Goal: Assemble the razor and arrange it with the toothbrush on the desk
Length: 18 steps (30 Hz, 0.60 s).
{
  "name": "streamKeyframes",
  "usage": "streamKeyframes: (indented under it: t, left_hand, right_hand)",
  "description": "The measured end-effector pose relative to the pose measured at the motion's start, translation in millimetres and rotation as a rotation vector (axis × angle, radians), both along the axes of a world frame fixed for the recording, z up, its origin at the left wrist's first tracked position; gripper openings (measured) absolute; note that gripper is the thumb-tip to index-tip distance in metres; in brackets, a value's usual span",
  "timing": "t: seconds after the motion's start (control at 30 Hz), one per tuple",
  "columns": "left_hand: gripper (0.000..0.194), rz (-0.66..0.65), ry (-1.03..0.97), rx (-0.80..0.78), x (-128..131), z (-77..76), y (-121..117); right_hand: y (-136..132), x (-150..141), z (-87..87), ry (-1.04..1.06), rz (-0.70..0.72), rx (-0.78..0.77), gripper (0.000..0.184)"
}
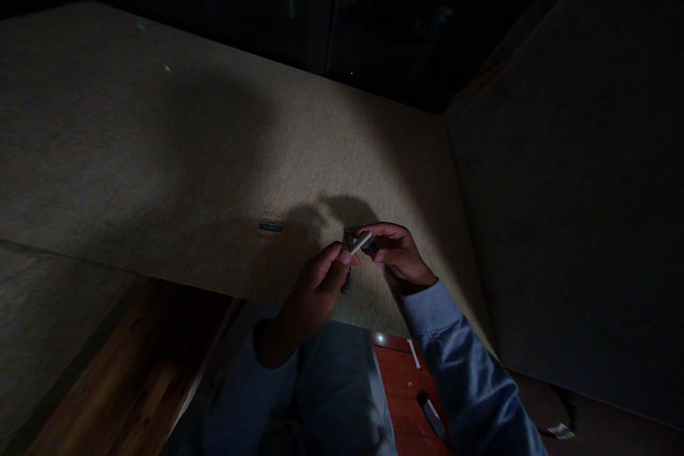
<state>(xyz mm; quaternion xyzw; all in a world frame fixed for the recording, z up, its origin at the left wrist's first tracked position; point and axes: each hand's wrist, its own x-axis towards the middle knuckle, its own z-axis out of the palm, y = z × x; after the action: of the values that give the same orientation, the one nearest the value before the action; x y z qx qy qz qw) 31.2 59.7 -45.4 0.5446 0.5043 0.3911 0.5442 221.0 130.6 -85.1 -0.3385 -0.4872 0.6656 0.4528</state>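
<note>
The scene is dim. My left hand [315, 292] and my right hand [398, 253] meet over the near edge of a speckled beige tabletop [187, 157]. Together they pinch a small pale stick-like piece [361, 242] joined to a small dark part I cannot make out. The left fingers are closed on its lower end, the right fingers on its upper end. A small dark strip [347, 281] hangs just below my left fingertips. A small green flat item [270, 227] lies on the table to the left of my hands.
A second beige surface [577, 228] adjoins the table on the right. A wooden bench or ledge [133, 377] runs at lower left. On the reddish floor [400, 385] lie a thin white strip [413, 354] and a dark object [432, 416]. The background is black.
</note>
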Motion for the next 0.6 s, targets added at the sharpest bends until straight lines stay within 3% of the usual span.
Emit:
streamKeyframes:
  t: [0.1,0.27,0.47,0.6]
  left_hand:
    - [0.036,0.073,0.067,0.047,1.6,-2.1,2.9]
    - [0.034,0.012,0.154,0.059,3.3,0.6,2.2]
    - [0.037,-0.164,0.047,0.01,-1.5,7.1,-0.7]
    - [0.04,-0.123,-0.024,-0.048,-2.4,2.2,-0.6]
  right_hand:
    - [-0.2,-0.4,-2.1,0.018,0.038,-0.005,0.044]
    - [-0.1,-0.7,-0.3,-0.003,0.018,-0.012,0.045]
    - [-0.3,-0.4,4.6,0.001,0.023,-0.019,0.044]
    - [-1.0,-0.7,4.7,-0.001,-0.004,-0.045,0.045]
